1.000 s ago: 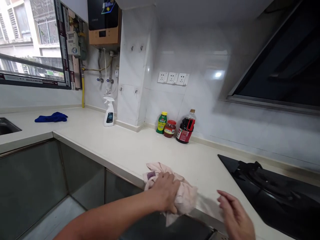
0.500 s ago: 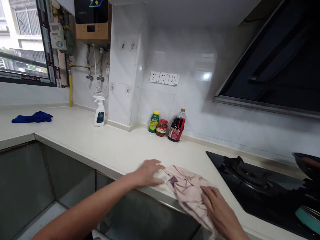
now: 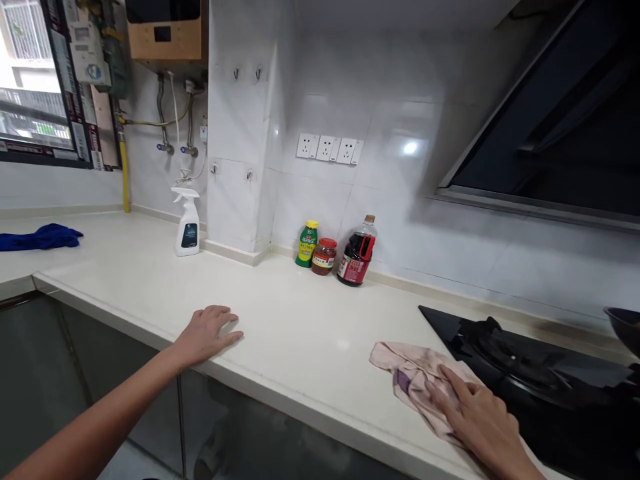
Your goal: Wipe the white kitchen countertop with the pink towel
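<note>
My left hand (image 3: 209, 335) rests on the pale countertop (image 3: 300, 327) near its front edge, fingers apart and nothing in them. Farther right, my right hand (image 3: 475, 410) presses on a crumpled pink cleaning cloth (image 3: 417, 373) and grips it against the counter. A dark purple patch shows on the cloth, whose right side lies close to the black gas hob (image 3: 505, 363). Part of the cloth is hidden under my palm.
Along the wall stand a green squeeze bottle (image 3: 306, 245), a red-lidded jar (image 3: 324, 258) and a dark sauce bottle (image 3: 354, 257). A white spray bottle (image 3: 188, 230) and a blue cloth (image 3: 45, 237) are at left. A range hood (image 3: 555, 127) slopes above the hob; a pan (image 3: 623, 327) sits at far right.
My left hand has moved left, away from the cloth, and come to rest on the counter. My right hand and the cloth have shifted right, toward the hob; the cloth no longer hangs over the edge.
</note>
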### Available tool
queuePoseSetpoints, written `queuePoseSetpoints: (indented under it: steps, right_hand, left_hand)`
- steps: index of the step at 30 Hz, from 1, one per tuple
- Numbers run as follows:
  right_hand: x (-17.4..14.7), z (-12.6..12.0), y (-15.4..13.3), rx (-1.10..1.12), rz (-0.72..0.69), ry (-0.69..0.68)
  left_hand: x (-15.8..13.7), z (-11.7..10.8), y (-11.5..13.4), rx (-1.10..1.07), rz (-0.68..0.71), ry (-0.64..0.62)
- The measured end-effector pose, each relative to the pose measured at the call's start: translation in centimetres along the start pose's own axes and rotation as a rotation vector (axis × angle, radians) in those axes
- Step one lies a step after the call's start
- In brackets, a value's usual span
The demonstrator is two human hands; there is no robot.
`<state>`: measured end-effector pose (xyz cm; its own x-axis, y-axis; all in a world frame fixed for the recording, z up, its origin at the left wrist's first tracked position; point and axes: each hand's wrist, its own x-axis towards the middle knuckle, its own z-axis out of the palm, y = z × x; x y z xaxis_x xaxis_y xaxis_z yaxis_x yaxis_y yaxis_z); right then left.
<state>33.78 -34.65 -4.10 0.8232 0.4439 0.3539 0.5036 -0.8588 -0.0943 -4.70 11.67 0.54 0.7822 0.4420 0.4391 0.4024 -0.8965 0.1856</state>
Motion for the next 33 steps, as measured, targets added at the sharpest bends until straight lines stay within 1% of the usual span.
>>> queuePoseSetpoints:
  steps: [2,5,7,10,13,15,18,20,22,24,25,27,30,32,33]
  right_hand:
    - [2.6,0.9,-0.5,-0.017,-0.032,-0.022]
    - [7.8,1.6,-1.6,-0.043,-0.045,-0.169]
    - [11.4,1.7,-3.1,-0.05,-0.029,-0.263]
    - [15.9,2.0,-6.9,-0.033,-0.022,-0.309]
    - [18.2,2.6,-13.2,-0.001,-0.065,-0.35]
    - [18.3,2.8,-18.2,0.033,-0.153,-0.38]
    - [16.4,2.3,-25.4,0.093,-0.327,-0.421]
    - [13.9,1.4,-28.6,0.137,-0.459,-0.44]
    - [10.7,0.1,-30.1,0.179,-0.587,-0.448]
    - [7.2,-1.4,-29.6,0.209,-0.682,-0.453]
    - [5.6,-2.2,-28.7,0.216,-0.714,-0.456]
    - [3.0,-3.7,-25.7,0.24,-0.768,-0.473]
    - [1.3,-5.3,-18.7,0.359,-0.811,-0.54]
    - [1.6,-5.6,-13.1,0.431,-0.759,-0.572]
    - [1.9,-5.4,-10.4,0.429,-0.684,-0.554]
  left_hand:
    - [-0.1,0.0,0.4,0.005,0.008,-0.003]
    - [-0.2,0.0,0.5,0.003,0.013,0.022]
    - [-0.2,0.1,0.3,0.002,0.017,0.037]
    - [-0.2,0.1,0.1,-0.008,0.013,0.044]
    - [-0.1,0.1,0.3,-0.026,-0.002,0.044]
    - [-0.1,0.0,0.5,-0.04,-0.01,0.049]
    - [0.0,-0.1,0.6,-0.06,-0.028,0.064]
    - [0.0,-0.2,0.5,-0.074,-0.039,0.069]
    - [0.0,-0.2,0.4,-0.086,-0.05,0.069]
    - [0.0,-0.2,0.3,-0.094,-0.061,0.063]
    - [-0.1,-0.2,0.3,-0.096,-0.066,0.061]
    - [-0.2,-0.2,0.3,-0.099,-0.078,0.06]
    - [-0.4,-0.2,0.5,-0.098,-0.096,0.052]
    - [-0.5,-0.3,0.7,-0.094,-0.108,0.035]
    - [-0.4,-0.3,0.8,-0.091,-0.115,0.027]
